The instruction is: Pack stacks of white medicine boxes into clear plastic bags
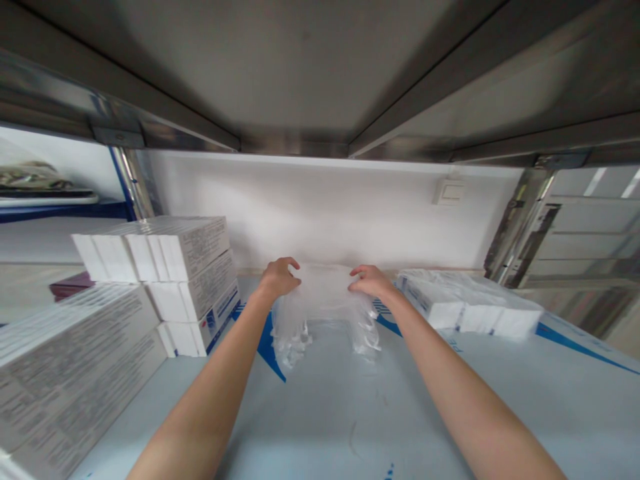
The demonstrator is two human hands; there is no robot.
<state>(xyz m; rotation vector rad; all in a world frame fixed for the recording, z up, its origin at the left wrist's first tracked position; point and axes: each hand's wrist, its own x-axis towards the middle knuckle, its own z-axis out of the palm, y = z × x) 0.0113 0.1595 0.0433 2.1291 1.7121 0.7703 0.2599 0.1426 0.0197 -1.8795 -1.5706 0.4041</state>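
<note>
A translucent white plastic-wrapped bundle (pixel 326 290) lies on the blue-and-grey shelf sheet (pixel 330 393) near the back wall. Loose clear plastic trails forward from its two sides. My left hand (pixel 281 277) is curled at the bundle's left edge, thumb and forefinger tips against it. On the opposite edge, my right hand (pixel 371 280) holds it the same way, with bent fingers. What the bundle contains cannot be made out through the plastic, and my other fingers are partly hidden.
Stacked white printed boxes (pixel 200 287) stand at the left, with a longer row of boxes (pixel 85 373) nearer me. A flat pack of white boxes (pixel 470 303) lies at the right. A metal shelf (pixel 300 80) hangs low overhead; a wall switch (pixel 450 192) is behind.
</note>
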